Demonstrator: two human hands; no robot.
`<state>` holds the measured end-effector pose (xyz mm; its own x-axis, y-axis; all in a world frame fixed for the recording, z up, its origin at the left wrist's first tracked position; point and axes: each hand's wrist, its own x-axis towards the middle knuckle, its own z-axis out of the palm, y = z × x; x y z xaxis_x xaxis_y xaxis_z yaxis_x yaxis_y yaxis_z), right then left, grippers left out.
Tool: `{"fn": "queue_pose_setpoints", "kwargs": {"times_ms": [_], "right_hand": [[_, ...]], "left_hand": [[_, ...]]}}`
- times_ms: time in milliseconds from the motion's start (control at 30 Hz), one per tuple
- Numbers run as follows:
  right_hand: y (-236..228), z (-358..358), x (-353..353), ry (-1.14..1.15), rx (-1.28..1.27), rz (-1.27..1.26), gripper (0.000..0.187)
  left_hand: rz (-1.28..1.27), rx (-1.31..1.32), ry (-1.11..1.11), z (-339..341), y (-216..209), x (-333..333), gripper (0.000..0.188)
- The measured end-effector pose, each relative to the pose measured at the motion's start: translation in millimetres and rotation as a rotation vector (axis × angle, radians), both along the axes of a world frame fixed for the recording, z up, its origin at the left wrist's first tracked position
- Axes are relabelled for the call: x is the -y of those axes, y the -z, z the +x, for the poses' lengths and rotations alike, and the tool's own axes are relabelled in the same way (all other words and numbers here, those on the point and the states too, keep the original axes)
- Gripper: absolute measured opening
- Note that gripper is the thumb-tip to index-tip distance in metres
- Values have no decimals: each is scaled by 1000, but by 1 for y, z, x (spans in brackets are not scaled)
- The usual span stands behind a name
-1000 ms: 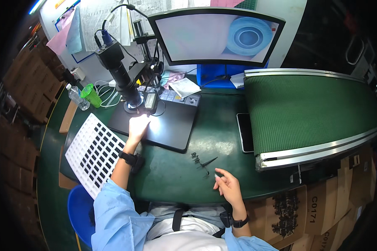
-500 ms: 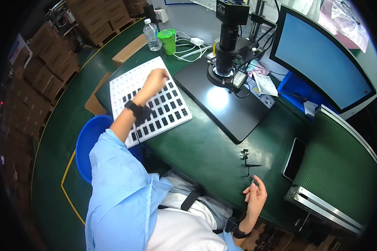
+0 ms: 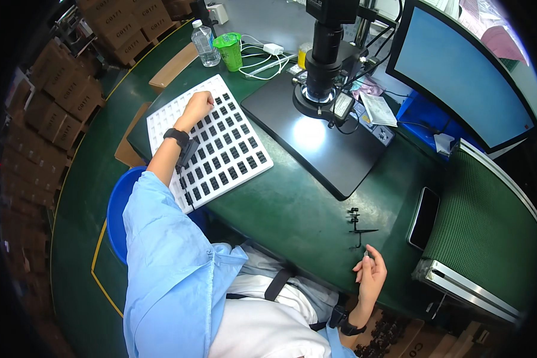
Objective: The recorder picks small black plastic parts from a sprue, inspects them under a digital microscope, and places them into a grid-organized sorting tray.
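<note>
My left hand [image 3: 198, 108] is over the white tray [image 3: 164, 124], its fingers curled closed near the far end of the black pieces. Whatever it may hold is hidden. Rows of small black parts [image 3: 243, 167] fill the tray's nearer and right-hand pockets, while pale pockets show at its far left. Near the table's front edge, my right hand [image 3: 371, 275] pinches a tiny greyish thing too small to name between thumb and finger. Just beyond those fingertips lie several thin black parts [image 3: 355, 225] on the green tabletop.
A microscope camera [image 3: 321, 89] lights a dark base plate [image 3: 304, 155]. To the right stand a monitor [image 3: 465, 77], a phone [image 3: 423, 218] and a green conveyor belt [image 3: 483, 232]. A bottle [image 3: 205, 45] and green cup [image 3: 229, 52] stand behind the tray; a blue bin [image 3: 118, 209] is below left.
My left hand has moved slightly left over the tray, its fingers still curled. The right hand has shifted a little right in the picture, still pinching. The whole view has tilted slightly.
</note>
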<state>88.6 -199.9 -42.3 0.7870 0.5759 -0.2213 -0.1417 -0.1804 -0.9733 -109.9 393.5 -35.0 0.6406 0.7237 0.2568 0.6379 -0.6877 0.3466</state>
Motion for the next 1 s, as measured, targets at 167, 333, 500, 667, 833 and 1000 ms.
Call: {"fn": "queue_pose_setpoints", "kwargs": {"times_ms": [167, 333, 500, 667, 833, 1000], "right_hand": [[1, 0, 0, 7, 0, -7, 29], [-1, -3, -5, 6, 65, -70, 28], [-6, 0, -17, 74, 162, -216, 32], [-9, 7, -31, 85, 397, -299, 23], [-9, 5, -45, 67, 473, -369, 20], [-18, -1, -43, 94, 550, -273, 18]], "left_hand": [[18, 65, -3, 0, 10, 2, 5], [81, 88, 2, -2, 13, 2, 7], [-75, -65, 10, 0, -11, 16, 32], [36, -116, 295, 38, -41, 130, 31], [-282, -61, 607, 76, -59, 294, 29], [-826, 257, 478, 123, -31, 376, 29]]}}
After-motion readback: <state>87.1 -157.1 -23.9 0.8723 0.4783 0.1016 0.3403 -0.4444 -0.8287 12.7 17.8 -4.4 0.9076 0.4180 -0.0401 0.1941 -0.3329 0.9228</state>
